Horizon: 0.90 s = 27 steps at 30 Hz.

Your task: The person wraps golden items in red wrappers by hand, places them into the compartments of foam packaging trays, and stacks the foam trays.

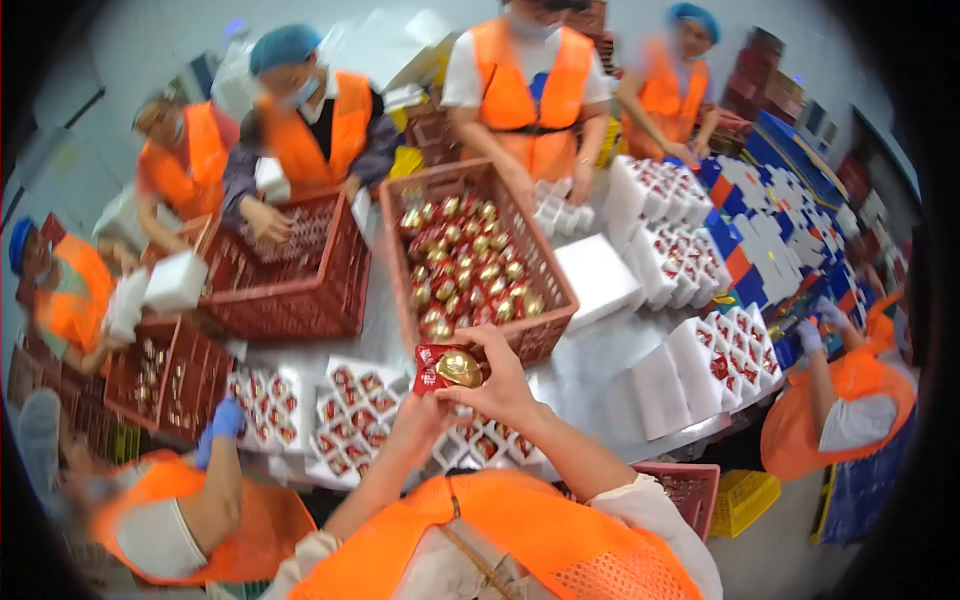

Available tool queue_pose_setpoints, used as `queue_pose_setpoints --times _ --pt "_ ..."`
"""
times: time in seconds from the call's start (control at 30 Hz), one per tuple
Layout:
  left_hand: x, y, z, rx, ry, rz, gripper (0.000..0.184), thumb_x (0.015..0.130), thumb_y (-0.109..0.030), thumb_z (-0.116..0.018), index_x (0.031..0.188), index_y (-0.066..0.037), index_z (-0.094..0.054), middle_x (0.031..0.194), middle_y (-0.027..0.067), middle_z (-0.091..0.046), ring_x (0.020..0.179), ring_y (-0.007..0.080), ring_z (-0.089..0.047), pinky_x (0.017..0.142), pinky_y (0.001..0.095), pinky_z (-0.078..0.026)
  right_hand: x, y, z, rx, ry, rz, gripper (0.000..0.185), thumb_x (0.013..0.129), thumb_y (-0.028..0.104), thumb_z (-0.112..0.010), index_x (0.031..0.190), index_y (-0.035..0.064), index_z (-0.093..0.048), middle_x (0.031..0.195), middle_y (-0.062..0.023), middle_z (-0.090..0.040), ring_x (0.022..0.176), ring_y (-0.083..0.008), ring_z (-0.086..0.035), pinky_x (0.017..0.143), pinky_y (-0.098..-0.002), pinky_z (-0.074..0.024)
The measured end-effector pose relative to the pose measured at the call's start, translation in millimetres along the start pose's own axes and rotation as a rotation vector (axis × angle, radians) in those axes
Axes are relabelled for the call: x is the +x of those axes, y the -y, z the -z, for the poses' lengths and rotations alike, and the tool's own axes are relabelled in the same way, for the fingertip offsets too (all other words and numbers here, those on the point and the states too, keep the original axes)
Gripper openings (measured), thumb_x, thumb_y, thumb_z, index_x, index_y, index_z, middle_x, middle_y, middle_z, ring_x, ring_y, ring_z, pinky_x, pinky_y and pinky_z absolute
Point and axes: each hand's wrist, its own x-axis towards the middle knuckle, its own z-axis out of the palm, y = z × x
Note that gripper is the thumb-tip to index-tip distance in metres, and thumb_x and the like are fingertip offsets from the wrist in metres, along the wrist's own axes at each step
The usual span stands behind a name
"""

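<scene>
Both my hands hold one red and gold foil packet (452, 369) with a round golden bulge, near the table's edge. My left hand (418, 420) grips its lower side with closed fingers. My right hand (494, 378) is closed around its right side, thumb below and fingers above. Just beyond stands a dark red plastic crate (545, 265) holding many similar packets. Below my hands, partly hidden by them, sits a white foam tray (520, 452) with packets in its cells. Another filled foam tray (355, 420) lies to the left.
More filled foam trays (268, 408) lie left, others stand stacked (690, 265) at right beside a white foam block (598, 280). Another red crate (300, 315) stands left. Co-workers in orange vests (330, 130) surround the metal table (590, 375). A yellow basket (745, 500) is below right.
</scene>
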Motion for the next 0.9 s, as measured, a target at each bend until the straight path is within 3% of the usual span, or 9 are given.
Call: queue_pose_setpoints --times 0.07,0.2,0.3,0.5,0.6,0.73,0.8,0.83,0.9 --pt "0 11 4 0.134 -0.095 -0.196 0.035 0.083 -0.01 -0.064 0.115 -0.001 -0.052 0.104 0.0049 -0.061 0.09 0.0138 -0.06 0.076 0.0275 -0.051 -14 0 -7 0.015 -0.023 0.107 0.067 0.057 0.014 -0.085 0.112 0.0029 -0.048 0.107 -0.0137 -0.052 0.101 -0.0307 -0.052 0.088 -0.0364 -0.0424" --pt "-11 21 -9 -0.014 -0.066 -0.207 0.03 0.086 -0.004 -0.06 0.114 0.004 -0.052 0.106 0.0097 -0.062 0.094 0.018 -0.062 0.078 0.0303 -0.055 -36 7 5 0.315 -0.043 -0.114 0.077 0.069 0.015 -0.078 0.132 0.0044 -0.034 0.125 -0.0126 -0.046 0.114 -0.0221 -0.048 0.097 -0.035 -0.0407" --pt "-19 25 -12 -0.069 -0.048 -0.212 0.031 0.088 -0.006 -0.058 0.118 0.001 -0.05 0.11 0.0097 -0.061 0.101 0.0201 -0.061 0.081 0.0324 -0.056 -54 -2 10 0.85 -0.019 -0.551 0.062 0.081 0.019 -0.07 0.131 0.0022 -0.038 0.124 -0.0125 -0.05 0.111 -0.0186 -0.051 0.094 -0.0323 -0.0427" --pt "-33 29 14 0.338 -0.19 -0.245 0.036 0.086 -0.015 -0.064 0.117 -0.002 -0.052 0.101 0.0031 -0.062 0.082 0.007 -0.058 0.071 0.0193 -0.047 -85 -13 -4 0.86 0.009 -0.734 0.032 0.09 0.016 -0.059 0.118 0.0 -0.052 0.106 -0.0092 -0.061 0.095 -0.0147 -0.06 0.085 -0.0271 -0.0479" --pt "-41 38 42 -0.072 -0.141 -0.018 0.026 0.084 -0.013 -0.065 0.107 -0.002 -0.059 0.099 0.0063 -0.061 0.075 0.0089 -0.056 0.067 0.0201 -0.047 -97 -7 -15 1.024 -0.018 -0.824 0.034 0.087 0.013 -0.062 0.117 0.0 -0.05 0.107 -0.0094 -0.06 0.097 -0.0159 -0.059 0.084 -0.0287 -0.0487" --pt "-41 51 42 0.196 -0.435 -0.353 0.023 0.085 -0.013 -0.065 0.104 -0.001 -0.06 0.103 0.0084 -0.059 0.083 0.012 -0.057 0.073 0.0233 -0.048 -115 -3 -37 0.931 -0.102 -0.712 0.047 0.077 0.0 -0.07 0.117 0.0 -0.046 0.114 -0.0106 -0.053 0.101 -0.0188 -0.057 0.085 -0.0301 -0.0482" --pt "-47 44 48 0.789 -0.361 -0.607 0.034 0.086 -0.015 -0.064 0.114 0.001 -0.055 0.113 0.0087 -0.056 0.096 0.0152 -0.056 0.085 0.0266 -0.045 -120 1 -50 0.476 -0.125 -0.289 0.047 0.075 0.0 -0.071 0.115 0.0004 -0.046 0.113 -0.0104 -0.051 0.099 -0.0176 -0.055 0.085 -0.0281 -0.0469" --pt "-55 40 39 0.584 -0.214 -0.383 0.042 0.087 -0.017 -0.063 0.123 0.002 -0.05 0.12 0.0069 -0.052 0.107 0.0176 -0.053 0.095 0.0292 -0.039 -121 1 -54 0.343 -0.101 -0.265 0.05 0.071 -0.001 -0.074 0.112 0.0011 -0.046 0.114 -0.0124 -0.048 0.099 -0.0208 -0.054 0.085 -0.0284 -0.0457" --pt "-61 49 25 0.499 -0.104 -0.465 0.051 0.091 -0.016 -0.057 0.135 0.0 -0.035 0.123 0.0091 -0.05 0.113 0.0174 -0.049 0.096 0.0286 -0.038 -114 6 -59 0.252 -0.041 -0.192 0.051 0.069 -0.001 -0.074 0.112 0.0012 -0.047 0.114 -0.0137 -0.048 0.101 -0.0235 -0.053 0.084 -0.0294 -0.0459"
